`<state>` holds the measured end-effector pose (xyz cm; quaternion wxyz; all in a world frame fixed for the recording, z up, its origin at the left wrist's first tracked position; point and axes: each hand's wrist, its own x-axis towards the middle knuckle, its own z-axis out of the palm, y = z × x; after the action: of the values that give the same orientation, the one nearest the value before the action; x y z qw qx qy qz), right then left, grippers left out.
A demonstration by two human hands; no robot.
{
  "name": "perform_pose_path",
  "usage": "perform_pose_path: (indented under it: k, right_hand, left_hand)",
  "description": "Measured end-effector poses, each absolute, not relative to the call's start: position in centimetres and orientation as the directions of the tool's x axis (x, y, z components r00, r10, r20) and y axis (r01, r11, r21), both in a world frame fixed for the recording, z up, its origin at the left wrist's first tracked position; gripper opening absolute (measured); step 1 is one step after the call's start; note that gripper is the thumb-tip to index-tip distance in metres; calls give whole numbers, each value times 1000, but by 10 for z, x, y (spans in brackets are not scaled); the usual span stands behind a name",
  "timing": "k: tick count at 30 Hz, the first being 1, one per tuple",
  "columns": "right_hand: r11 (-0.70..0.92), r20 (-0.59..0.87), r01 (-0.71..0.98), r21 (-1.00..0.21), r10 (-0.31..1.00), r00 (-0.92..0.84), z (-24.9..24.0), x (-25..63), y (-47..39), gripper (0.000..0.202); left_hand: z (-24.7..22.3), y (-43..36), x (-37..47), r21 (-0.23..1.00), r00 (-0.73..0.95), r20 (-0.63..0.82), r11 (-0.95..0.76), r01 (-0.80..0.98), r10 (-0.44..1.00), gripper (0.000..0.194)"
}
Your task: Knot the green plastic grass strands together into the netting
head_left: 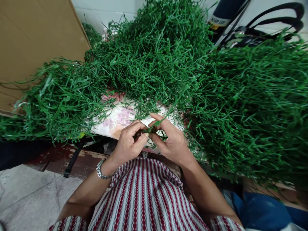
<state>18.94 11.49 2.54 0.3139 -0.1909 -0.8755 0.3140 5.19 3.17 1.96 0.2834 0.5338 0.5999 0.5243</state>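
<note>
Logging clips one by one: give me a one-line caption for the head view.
Left hand and right hand pinch a green stem together, piles of green plastic strands heaped around.

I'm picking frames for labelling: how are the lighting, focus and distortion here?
Head view: soft, even light, no glare or hard shadows; left hand and right hand sharp, pinching a green strand; the green heap smears toward the right edge; wide-angle bending curves the cardboard and the edges.

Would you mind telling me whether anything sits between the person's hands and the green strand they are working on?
Nothing visible does: the left hand and right hand both pinch the green strand directly, just in front of the green heap.
</note>
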Motion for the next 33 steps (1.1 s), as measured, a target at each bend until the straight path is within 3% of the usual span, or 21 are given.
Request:
perform_pose_path:
  k: [4,10,14,17,19,22,28,33]
  right_hand:
    - [743,444,102,-661,497,-745,26,188,114,46]
    - [577,369,131,-806,663,-652,10,183,114,65]
    - [627,497,235,-743,751,-434,4,180,107,47]
    - [748,633,344,-567,663,-399,3,179,102,37]
    - [779,640,394,-488,626,-445,3,179,102,33]
    - [793,574,350,-499,605,-552,3,180,104,29]
    - [771,465,65,-634,447,-764,6,182,113,21]
    - [848,497,116,-517,407,-766,7,187,117,16]
  left_hand:
    - [16,30,52,933,-308,262,-159,322,915,11]
    - [1,29,54,957,-461,287,-268,109,839,8]
    - [-6,29,59,948,-531,292,-315,50,795,3]
    - [-8,30,65,948,-598,293,-310,77,746,3]
    - [-8,31,68,951,-628,284,-297,87,725,4]
    - [-9,30,68,947,-623,299,-303,103,723,4]
    - [-7,29,62,946,-470,324,-296,136,821,3]
    - [3,27,56,897,-374,388,-251,365,842,6]
